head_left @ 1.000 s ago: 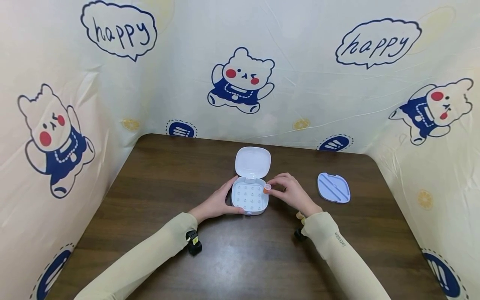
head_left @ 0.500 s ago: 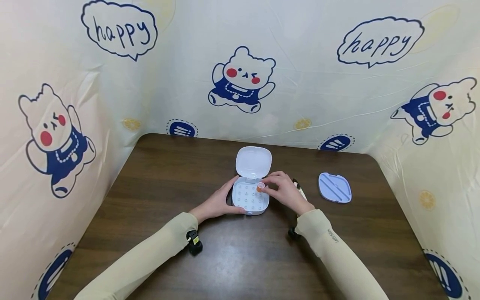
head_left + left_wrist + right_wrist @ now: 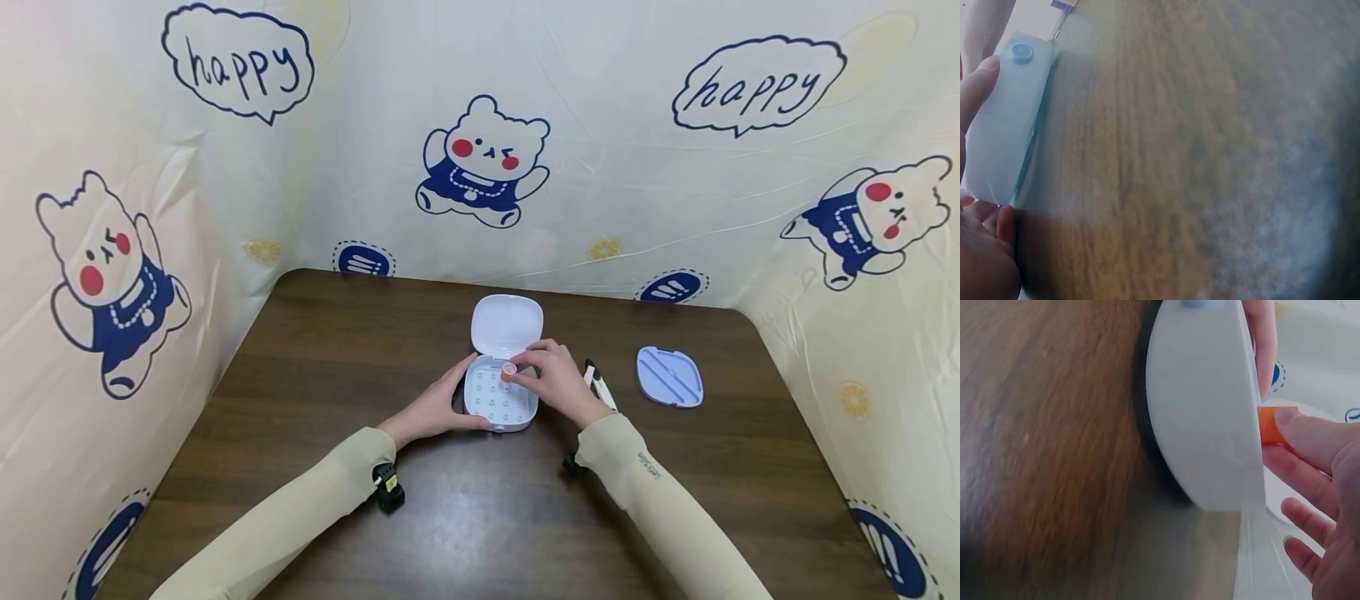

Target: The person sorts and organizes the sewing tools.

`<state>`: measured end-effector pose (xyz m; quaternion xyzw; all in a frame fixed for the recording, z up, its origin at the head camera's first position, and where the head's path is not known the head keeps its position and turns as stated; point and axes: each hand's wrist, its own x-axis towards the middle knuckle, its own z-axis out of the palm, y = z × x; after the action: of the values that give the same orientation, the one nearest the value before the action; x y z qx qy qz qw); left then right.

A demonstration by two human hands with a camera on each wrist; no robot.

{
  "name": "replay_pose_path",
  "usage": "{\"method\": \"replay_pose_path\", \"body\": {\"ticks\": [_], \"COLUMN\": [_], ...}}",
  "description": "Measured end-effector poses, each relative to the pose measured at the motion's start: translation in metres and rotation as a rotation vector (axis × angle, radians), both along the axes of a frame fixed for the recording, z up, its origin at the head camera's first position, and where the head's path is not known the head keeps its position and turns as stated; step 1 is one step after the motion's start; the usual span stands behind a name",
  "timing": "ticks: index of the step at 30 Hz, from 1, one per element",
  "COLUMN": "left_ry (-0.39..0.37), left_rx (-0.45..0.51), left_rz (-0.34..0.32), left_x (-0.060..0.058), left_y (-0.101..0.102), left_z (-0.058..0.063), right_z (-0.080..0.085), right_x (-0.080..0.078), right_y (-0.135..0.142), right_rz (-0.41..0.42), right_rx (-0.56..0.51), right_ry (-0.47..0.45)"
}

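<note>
A small white sewing box (image 3: 517, 427) stands on the table, its lid (image 3: 507, 323) swung up at the back. Rows of short pegs line its inside. My left hand (image 3: 431, 407) grips the box from the left, thumb along the front wall and the other fingers toward the back; in the left wrist view the thumb lies beside a round catch (image 3: 1022, 53). Between thumb and fingertips, my right hand (image 3: 558, 382) pinches an orange thread spool (image 3: 508, 373) with a pale top, over the back rows of pegs. In the right wrist view the spool (image 3: 1270, 425) shows at the box's rim.
A light blue slotted tray (image 3: 670, 377) lies to the right on the brown wooden table (image 3: 450, 517). Just right of my right hand is a slim white and black tool (image 3: 600, 387), partly hidden. Printed curtains (image 3: 360, 192) surround the table's back and sides.
My right hand has carried the orange spool leftward, from the box's right rim to over its back middle. The white and black tool shows more. The left hand keeps its grip.
</note>
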<state>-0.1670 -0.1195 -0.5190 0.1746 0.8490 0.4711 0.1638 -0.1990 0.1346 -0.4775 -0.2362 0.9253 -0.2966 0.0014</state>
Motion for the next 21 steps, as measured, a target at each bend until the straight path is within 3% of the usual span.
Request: {"method": "replay_pose_path", "body": {"ticks": [21], "left_ry": [0.033], "left_rx": [0.031], "left_rz": [-0.015], "left_x": [-0.001], "left_y": [-0.001], "left_z": [-0.003], "right_z": [0.004], "right_x": [0.000], "right_y": [-0.037], "right_rz": [0.006], "right_rx": [0.173], "right_ry": [0.095]}}
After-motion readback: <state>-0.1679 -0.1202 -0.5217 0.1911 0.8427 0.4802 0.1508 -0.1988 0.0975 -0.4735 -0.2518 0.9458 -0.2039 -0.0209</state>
